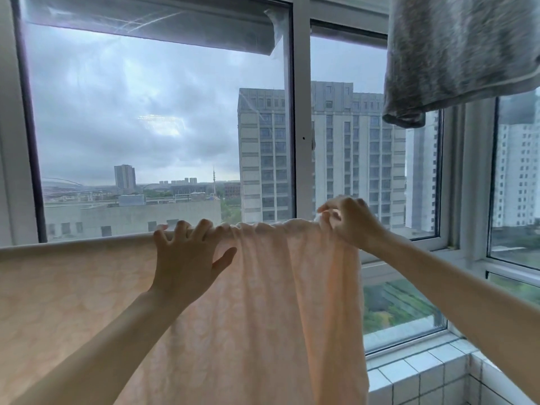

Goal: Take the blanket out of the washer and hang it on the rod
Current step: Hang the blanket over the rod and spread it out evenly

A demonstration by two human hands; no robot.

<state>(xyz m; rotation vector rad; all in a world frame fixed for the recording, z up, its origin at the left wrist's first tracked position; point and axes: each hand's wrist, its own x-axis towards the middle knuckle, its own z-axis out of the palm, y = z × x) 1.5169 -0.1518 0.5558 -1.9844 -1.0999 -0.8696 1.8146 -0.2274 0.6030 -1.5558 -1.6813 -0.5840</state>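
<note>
A pale peach patterned blanket [263, 302] hangs over a horizontal rod that it hides completely. It lies smooth on the left and is bunched into folds between my hands. My left hand [187, 258] rests on the blanket's top edge with fingers spread and hooked over the rod line. My right hand [350, 220] pinches the blanket's right top corner with curled fingers. The washer is out of view.
A grey fuzzy towel [455, 54] hangs at the upper right above my right arm. Large windows with white frames [301, 127] stand right behind the rod. A white tiled ledge [415, 369] runs below the window at the lower right.
</note>
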